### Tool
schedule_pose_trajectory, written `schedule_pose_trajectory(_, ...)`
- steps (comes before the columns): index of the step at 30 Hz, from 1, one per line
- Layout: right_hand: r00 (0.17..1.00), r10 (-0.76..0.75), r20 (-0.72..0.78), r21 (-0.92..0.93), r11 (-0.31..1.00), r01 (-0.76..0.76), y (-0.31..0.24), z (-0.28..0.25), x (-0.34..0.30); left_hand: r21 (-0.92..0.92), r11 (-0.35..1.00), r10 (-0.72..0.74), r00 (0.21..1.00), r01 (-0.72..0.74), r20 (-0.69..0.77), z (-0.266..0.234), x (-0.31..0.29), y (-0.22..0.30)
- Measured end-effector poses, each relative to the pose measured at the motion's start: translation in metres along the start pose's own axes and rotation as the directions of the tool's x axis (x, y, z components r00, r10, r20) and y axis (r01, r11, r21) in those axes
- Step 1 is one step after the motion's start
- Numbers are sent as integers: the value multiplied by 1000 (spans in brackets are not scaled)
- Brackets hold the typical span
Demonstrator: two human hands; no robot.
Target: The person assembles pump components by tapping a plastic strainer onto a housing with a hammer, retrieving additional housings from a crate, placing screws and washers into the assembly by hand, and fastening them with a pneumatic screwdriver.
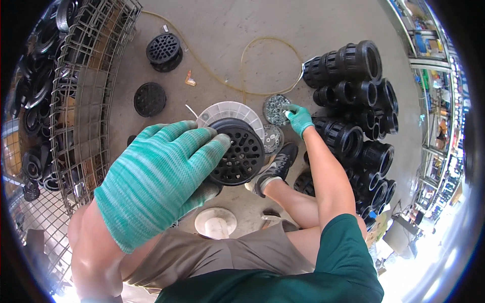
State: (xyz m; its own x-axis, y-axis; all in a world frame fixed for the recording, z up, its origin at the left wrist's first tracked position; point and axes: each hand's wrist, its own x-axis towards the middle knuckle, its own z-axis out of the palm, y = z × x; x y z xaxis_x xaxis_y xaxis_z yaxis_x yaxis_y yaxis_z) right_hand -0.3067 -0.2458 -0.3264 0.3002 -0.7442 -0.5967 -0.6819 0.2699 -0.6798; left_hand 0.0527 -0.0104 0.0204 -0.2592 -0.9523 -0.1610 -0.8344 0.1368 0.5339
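Observation:
My left hand point(161, 177), in a green striped knit glove with greyish fingertips, is closed on the rim of a round black drain grate point(238, 157) with many holes. The grate is held tilted over a pale round ribbed stand point(230, 108), partly hiding it. My right hand point(300, 119), gloved in green, is at the edge of a round tub of small metal fasteners point(276, 110), fingers drawn together. Whether a small piece sits between those fingertips, I cannot make out. Just below lies a second round container of washer-like rings point(273, 139).
Stacked black ribbed pipe fittings point(348, 65) stand on the right. A wire cage point(88, 91) holding black parts is on the left. More black grates point(164, 50) lie on the floor point(212, 30), where a yellowish hose point(202, 64) loops. A white round piece point(215, 222) is between my legs.

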Motion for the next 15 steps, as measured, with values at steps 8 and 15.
schedule_pose_trajectory(8,983,6,184,114,993,-28,-106,-26,-78,-92,995,29,999,-32,-32,-8,-14,25)
schedule_pose_trajectory(15,940,-158,301,455,890,4,-233,-49,-240,-940,303,-217,972,156,91,33,9,51)
